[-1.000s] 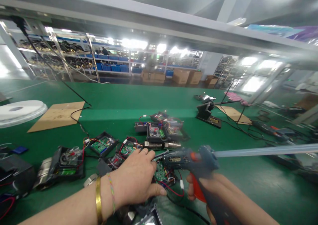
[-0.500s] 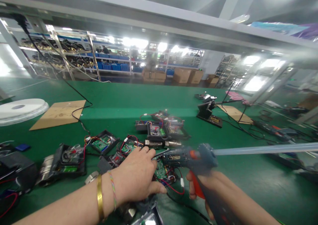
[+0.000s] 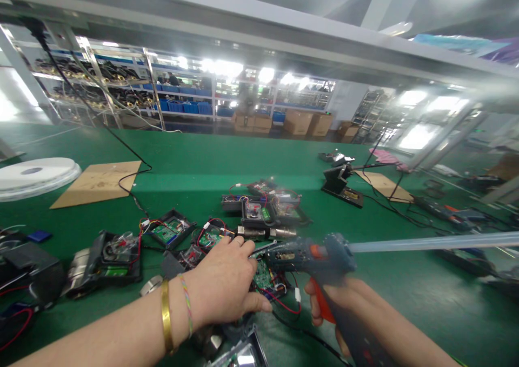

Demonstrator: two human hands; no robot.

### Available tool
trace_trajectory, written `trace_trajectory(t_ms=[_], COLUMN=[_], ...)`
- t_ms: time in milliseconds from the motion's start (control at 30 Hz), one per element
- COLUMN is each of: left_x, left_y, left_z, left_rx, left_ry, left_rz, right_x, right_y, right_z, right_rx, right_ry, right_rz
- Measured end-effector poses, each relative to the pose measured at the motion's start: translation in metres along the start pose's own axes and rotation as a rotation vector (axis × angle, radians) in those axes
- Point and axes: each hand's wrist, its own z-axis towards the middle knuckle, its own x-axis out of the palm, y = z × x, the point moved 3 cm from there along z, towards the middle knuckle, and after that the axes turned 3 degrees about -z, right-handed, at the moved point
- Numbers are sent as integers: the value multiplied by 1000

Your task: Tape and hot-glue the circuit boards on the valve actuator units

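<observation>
My right hand is wrapped round the handle of a dark glue gun, with fingers at its orange trigger. A long translucent glue stick sticks out of its rear. The nozzle end lies over a black plastic housing with a green circuit board and red and black wires. My left hand grips this housing from the left, fingers over its far side and thumb at its near edge; the hand covers much of it. A white wire connector lies just right of the housing.
Similar open housings lie around my left hand, and several more are grouped beyond it. Farther right stands a black holder. A cardboard sheet and white reels lie at left. Black cables cross the green table.
The view has shifted very slightly. Both hands, the glue gun and the housing keep nearly the same positions.
</observation>
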Motion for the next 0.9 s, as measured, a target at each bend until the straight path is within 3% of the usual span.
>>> trace_trajectory(t_ms=[533,900], left_x=[2,2], left_y=[0,1], left_z=[0,0], left_rx=[5,0], left_ry=[-14,-2], left_rz=[-1,7], right_x=[-1,0], right_y=[3,-11], right_z=[-6,2], right_rx=[-10,-32], right_ry=[17,12], right_rz=[-46,-29])
